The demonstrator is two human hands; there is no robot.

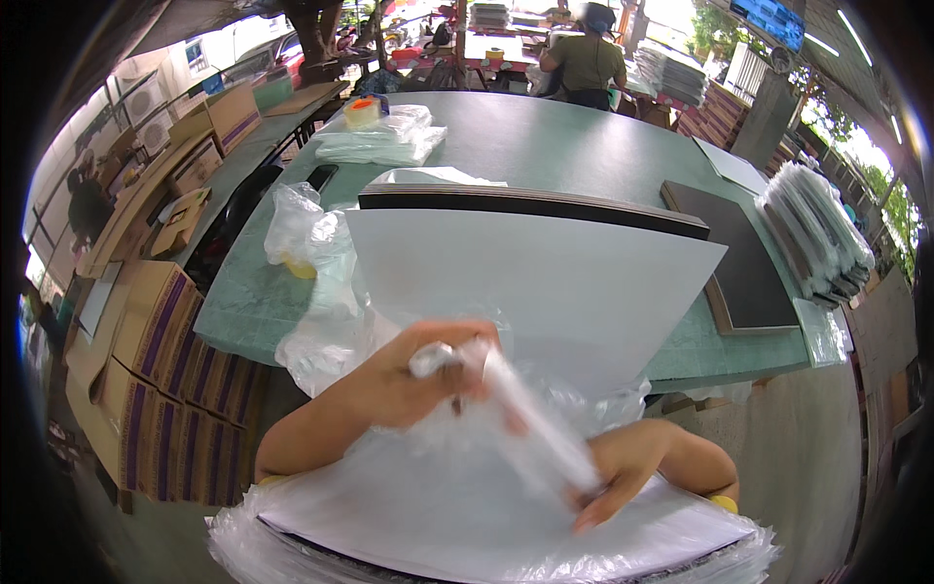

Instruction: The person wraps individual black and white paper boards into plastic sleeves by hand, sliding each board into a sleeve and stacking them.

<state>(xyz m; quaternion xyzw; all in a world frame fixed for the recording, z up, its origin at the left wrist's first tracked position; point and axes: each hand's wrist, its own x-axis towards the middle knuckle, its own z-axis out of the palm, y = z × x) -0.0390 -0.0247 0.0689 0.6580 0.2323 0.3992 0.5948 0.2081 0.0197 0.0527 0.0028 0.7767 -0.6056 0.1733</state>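
Observation:
Between my hands stretches a folded clear plastic bag (535, 423), smeared by motion. My left hand (433, 375) is closed around its upper left end. My right hand (618, 472) grips the lower right end, the thumb pointing down. Below them, closest to me, lies a stack of white sheets in clear plastic (438, 521), a dark edge showing along its front. Just beyond my hands a large white panel (535, 282) leans at the table's near side, in front of a dark-edged stack of boards (535, 204).
Crumpled clear plastic (326, 282) spreads left of the panel on the green table (545, 136). A phone (322, 176) and flat plastic bags (384, 141) lie farther back. Black boards (730, 258) and wrapped panels (815, 229) are at right. Cardboard boxes (156, 389) stand left; a person (589, 63) stands far off.

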